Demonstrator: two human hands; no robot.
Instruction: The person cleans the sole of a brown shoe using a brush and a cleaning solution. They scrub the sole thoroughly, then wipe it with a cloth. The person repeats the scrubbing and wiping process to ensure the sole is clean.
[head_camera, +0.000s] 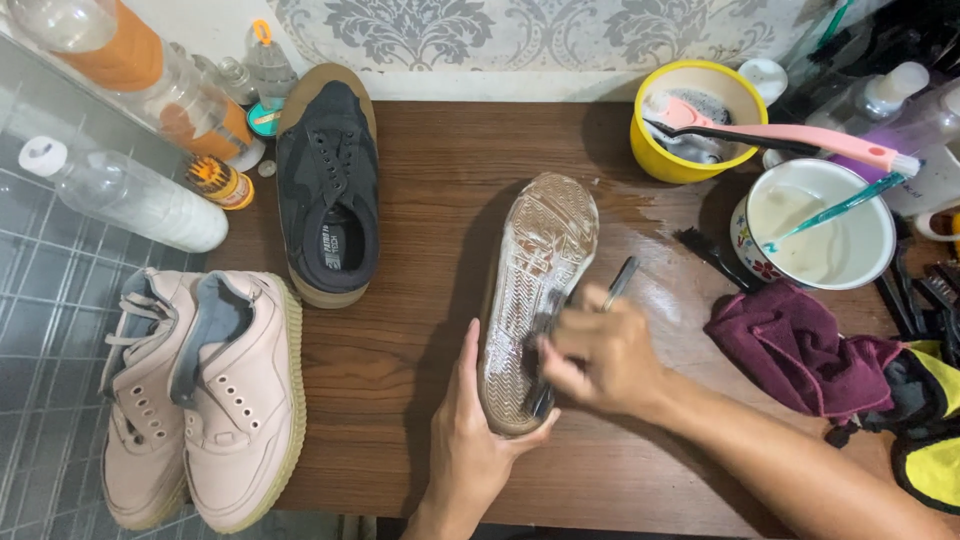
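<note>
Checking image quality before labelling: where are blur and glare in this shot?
Head view: the right hand and its brush are motion-blurred; glare on the wet table beside the upturned shoe sole; the left hand is sharp.

Orange-labelled bottles (150, 75) top left — small orange-yellow jar (220, 182) below.

Landmark, upturned shoe (535, 300) on the table (400, 340), which we take as centre | left: single shoe (328, 190), shoe pair (200, 395) | behind right: bowl (690, 120), cup (820, 225) | right: cloth (800, 345) | on its sole: our right hand (600, 355); at its heel: left hand (475, 440)
</note>
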